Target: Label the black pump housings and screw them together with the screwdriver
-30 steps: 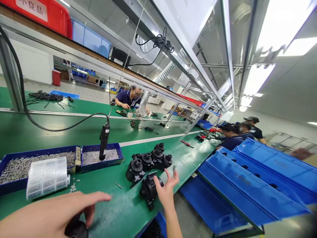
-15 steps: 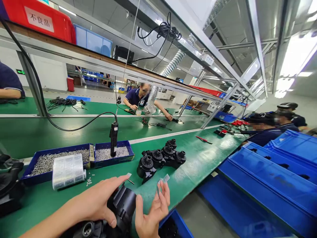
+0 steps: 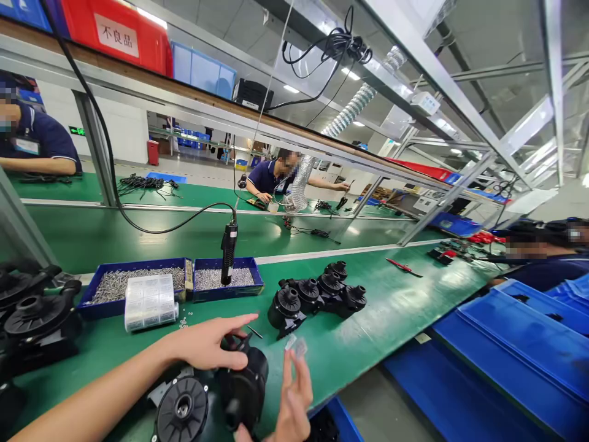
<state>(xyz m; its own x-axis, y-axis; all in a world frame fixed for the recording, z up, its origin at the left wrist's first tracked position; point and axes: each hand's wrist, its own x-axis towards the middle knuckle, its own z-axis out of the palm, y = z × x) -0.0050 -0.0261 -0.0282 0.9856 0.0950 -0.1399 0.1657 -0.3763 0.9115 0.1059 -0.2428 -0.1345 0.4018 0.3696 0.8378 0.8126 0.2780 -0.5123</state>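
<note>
Black pump housing [image 3: 242, 383] steadied under left hand [image 3: 209, 344] on green bench [image 3: 377, 319].
A small clear label [image 3: 297, 345], apparently adhesive, is pinched at right hand [image 3: 292, 405] fingertips, just right of the housing; four more pumps [image 3: 317, 294] are grouped beyond.

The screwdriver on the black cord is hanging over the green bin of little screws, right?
Not quite. The head view shows the screwdriver hanging over a blue bin of little screws, not a green one. Only the table under it is green.

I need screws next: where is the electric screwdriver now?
The screwdriver hangs upright over the right screw tray, beyond the left hand.
</note>
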